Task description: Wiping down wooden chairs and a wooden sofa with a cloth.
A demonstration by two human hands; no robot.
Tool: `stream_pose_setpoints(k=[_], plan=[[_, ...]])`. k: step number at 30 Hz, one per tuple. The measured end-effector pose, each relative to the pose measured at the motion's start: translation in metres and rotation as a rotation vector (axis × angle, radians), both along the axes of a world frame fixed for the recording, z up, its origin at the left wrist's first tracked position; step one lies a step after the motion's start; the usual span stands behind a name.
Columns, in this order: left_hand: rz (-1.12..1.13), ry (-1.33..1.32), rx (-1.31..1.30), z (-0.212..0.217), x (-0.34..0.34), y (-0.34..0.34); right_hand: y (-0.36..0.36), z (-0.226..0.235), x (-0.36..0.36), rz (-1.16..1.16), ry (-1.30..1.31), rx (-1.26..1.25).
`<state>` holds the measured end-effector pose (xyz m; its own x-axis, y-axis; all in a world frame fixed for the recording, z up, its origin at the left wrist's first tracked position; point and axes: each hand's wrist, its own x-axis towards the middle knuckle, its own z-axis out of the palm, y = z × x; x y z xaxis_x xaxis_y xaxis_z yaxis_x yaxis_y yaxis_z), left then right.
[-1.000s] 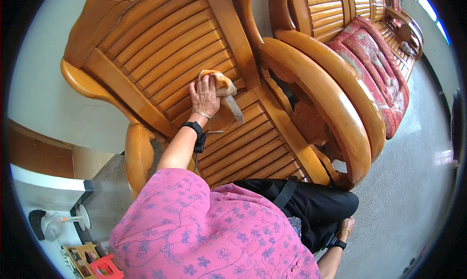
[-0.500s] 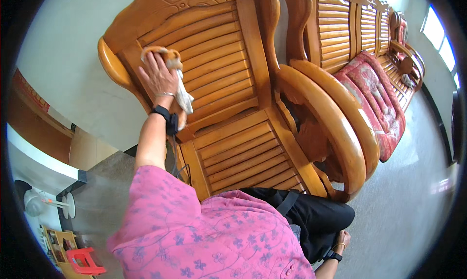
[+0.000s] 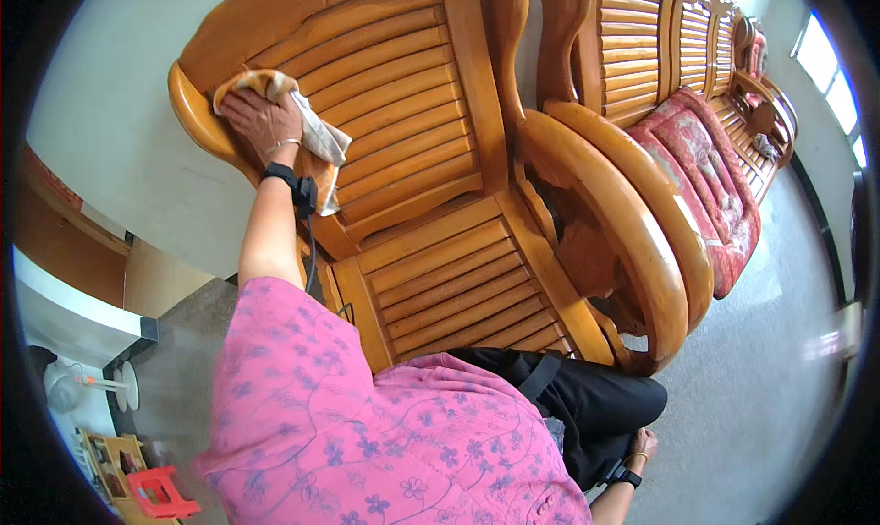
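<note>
Left fingers (image 3: 240, 105) outstretched flat over cloth (image 3: 323, 140) on chair backrest (image 3: 403, 99); right fingers (image 3: 649, 441), grip unclear

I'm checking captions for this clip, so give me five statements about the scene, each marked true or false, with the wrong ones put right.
1. The left hand lies over a cloth on the chair's slatted backrest. True.
2. The right hand is on the backrest too. False: it is low, beside the black trousers.
3. The cloth is solid black. False: it shows white and orange.
4. A patterned red cushion lies on the wooden bench to the right. True.
5. The red plastic stool stands at the upper right of the view. False: it is at the lower left.
</note>
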<state>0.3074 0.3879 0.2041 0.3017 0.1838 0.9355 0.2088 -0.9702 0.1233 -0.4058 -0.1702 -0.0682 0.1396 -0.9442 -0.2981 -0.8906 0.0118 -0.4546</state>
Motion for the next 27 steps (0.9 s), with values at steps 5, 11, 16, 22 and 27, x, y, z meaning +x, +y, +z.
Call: stream_pose_setpoints(k=[5, 11, 16, 22, 27], plan=[[-0.018, 0.032, -0.195, -0.075, -0.023, -0.008, 0.0, 0.001, 0.003, -0.013, 0.003, 0.049], [-0.054, -0.005, -0.595, -0.107, -0.051, -0.028, -0.011, -0.018, -0.008, -0.056, -0.012, 0.1], [-0.066, -0.044, -0.876, -0.167, -0.078, -0.007, -0.019, -0.03, -0.009, 0.007, -0.048, 0.103], [0.088, 0.324, -1.288, -0.213, -0.122, -0.018, -0.027, -0.042, -0.023, 0.05, -0.063, 0.102], [0.192, 0.471, -1.284, -0.226, -0.11, -0.011, -0.019, -0.034, -0.019, 0.04, -0.045, 0.076]])
